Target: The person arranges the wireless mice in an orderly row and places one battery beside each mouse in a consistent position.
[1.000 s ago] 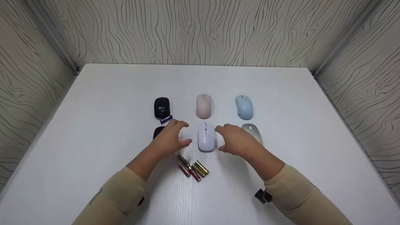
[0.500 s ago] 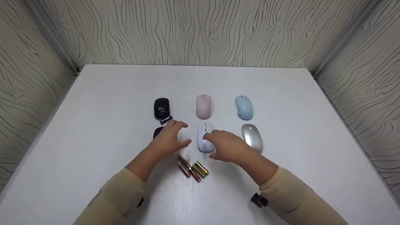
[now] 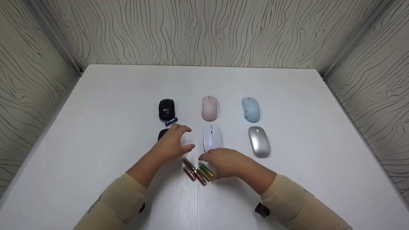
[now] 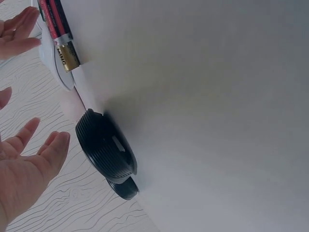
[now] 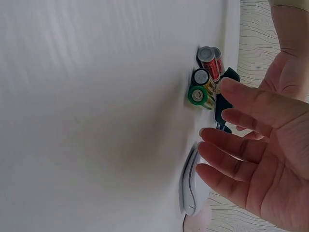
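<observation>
Over the smooth white worktop (image 3: 319,153), the right grip (image 3: 227,162) is wide and holds nothing, just beside red, gold and green cylindrical batteries (image 3: 200,177) lying clustered; contact is unclear. The left grip (image 3: 170,143), likewise wide, partly hides a black rounded mouse (image 3: 162,133). Between them lies a white rounded mouse (image 3: 212,138), a silver rounded mouse (image 3: 259,142) to its right. Farther out are second black (image 3: 166,109), pink (image 3: 209,108) and pale-blue mice (image 3: 251,110).

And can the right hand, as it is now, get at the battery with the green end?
Probably yes: the right hand hovers open beside the battery with the green end, and nothing seems to stand between them.
</observation>
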`<state>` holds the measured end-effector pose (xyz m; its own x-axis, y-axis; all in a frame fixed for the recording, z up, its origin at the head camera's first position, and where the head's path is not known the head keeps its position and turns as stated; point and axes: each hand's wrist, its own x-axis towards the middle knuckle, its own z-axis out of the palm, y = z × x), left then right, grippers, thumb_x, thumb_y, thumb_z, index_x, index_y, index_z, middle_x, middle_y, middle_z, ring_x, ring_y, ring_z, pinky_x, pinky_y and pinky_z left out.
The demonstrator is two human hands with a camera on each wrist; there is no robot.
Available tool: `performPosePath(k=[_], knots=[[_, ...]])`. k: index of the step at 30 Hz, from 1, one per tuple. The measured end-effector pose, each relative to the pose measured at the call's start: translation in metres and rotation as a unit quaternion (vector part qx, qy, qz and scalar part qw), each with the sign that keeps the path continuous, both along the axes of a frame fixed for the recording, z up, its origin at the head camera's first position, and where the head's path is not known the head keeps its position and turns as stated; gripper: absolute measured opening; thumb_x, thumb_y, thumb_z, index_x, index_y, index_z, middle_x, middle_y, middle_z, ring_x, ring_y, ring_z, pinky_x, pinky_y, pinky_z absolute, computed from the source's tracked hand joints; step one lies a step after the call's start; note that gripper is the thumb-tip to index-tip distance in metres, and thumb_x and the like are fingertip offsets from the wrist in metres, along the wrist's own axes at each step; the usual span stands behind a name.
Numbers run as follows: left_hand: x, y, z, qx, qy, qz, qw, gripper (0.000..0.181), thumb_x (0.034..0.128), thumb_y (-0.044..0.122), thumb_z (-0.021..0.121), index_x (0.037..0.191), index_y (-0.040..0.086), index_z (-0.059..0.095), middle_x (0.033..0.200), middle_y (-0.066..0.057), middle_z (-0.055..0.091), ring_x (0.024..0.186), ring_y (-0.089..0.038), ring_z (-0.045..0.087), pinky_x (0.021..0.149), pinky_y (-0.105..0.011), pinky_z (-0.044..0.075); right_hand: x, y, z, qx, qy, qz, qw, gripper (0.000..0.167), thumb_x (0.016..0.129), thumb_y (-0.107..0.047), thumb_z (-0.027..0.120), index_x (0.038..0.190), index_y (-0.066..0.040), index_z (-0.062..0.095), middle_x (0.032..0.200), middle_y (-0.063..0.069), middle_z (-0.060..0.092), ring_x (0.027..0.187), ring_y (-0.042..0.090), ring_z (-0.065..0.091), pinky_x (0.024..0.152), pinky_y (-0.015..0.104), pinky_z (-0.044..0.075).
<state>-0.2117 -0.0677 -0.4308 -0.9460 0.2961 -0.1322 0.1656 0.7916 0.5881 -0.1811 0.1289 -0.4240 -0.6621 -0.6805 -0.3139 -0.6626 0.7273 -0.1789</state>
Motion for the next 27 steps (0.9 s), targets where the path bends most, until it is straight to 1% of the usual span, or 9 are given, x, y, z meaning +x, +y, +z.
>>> performPosePath(k=[4,8,10,14,17,23,27], knots=[[0.0,0.001,-0.002,0.005,0.0,0.0,1.0,0.053,0.0796,0.036,0.069,0.126,0.019,0.05,0.131,-0.008,0.042,0.118,-0.023,0.047,0.096,-0.038,0.041,0.0,0.0,-0.006,0.01,0.0,0.0,0.9999,0.058,0.065,-0.024,0.082,0.117,-0.018,0.056,0.09,-0.002,0.06,0.078,0.012,0.056,0.072,0.03,0.049],[0.0,0.002,-0.004,0.006,-0.004,0.0,1.0,0.053,0.0797,0.036,0.069,0.126,0.019,0.05,0.131,-0.006,0.043,0.119,-0.022,0.046,0.097,-0.038,0.04,0.0,-0.001,-0.01,0.021,0.011,0.004,0.9997,0.054,0.067,-0.022,0.08,0.114,-0.02,0.055,0.086,-0.002,0.058,0.073,0.012,0.054,0.067,0.031,0.049],[0.0,0.003,-0.004,0.003,-0.007,0.0,1.0,0.053,0.0797,0.037,0.069,0.127,0.02,0.05,0.131,-0.006,0.043,0.119,-0.022,0.045,0.097,-0.038,0.04,0.001,-0.002,-0.011,0.022,0.019,0.007,0.9995,0.049,0.069,-0.02,0.078,0.113,-0.021,0.056,0.085,-0.002,0.058,0.072,0.012,0.054,0.065,0.031,0.049],[0.001,0.004,-0.004,0.0,-0.012,-0.001,0.9999,0.054,0.0799,0.037,0.069,0.127,0.02,0.05,0.132,-0.006,0.042,0.12,-0.022,0.045,0.097,-0.038,0.04,0.001,-0.004,-0.013,0.022,0.036,0.014,0.999,0.035,0.074,-0.017,0.073,0.106,-0.02,0.059,0.082,-0.002,0.058,0.07,0.012,0.053,0.061,0.029,0.048],[0.001,0.005,-0.004,0.0,-0.01,-0.003,0.9999,0.054,0.0803,0.036,0.068,0.128,0.019,0.049,0.132,-0.007,0.042,0.12,-0.022,0.045,0.097,-0.039,0.04,0.002,-0.005,-0.014,0.024,0.044,0.017,0.9986,0.028,0.076,-0.017,0.072,0.102,-0.018,0.06,0.079,-0.002,0.058,0.068,0.012,0.052,0.059,0.028,0.047],[0.003,0.005,-0.005,0.001,-0.015,0.001,0.9999,0.053,0.0804,0.037,0.068,0.127,0.02,0.049,0.132,-0.007,0.042,0.119,-0.023,0.046,0.097,-0.039,0.04,0.003,-0.006,-0.015,0.031,0.047,0.008,0.9984,0.03,0.076,-0.018,0.072,0.103,-0.017,0.058,0.081,-0.002,0.058,0.07,0.012,0.053,0.061,0.029,0.048],[0.003,0.004,-0.006,-0.002,-0.011,-0.003,0.9999,0.053,0.0802,0.037,0.068,0.127,0.019,0.05,0.131,-0.007,0.043,0.12,-0.023,0.045,0.097,-0.039,0.04,0.003,-0.007,-0.016,0.037,0.048,0.004,0.9981,0.03,0.077,-0.02,0.071,0.103,-0.014,0.057,0.083,0.0,0.058,0.072,0.013,0.054,0.063,0.03,0.049]])
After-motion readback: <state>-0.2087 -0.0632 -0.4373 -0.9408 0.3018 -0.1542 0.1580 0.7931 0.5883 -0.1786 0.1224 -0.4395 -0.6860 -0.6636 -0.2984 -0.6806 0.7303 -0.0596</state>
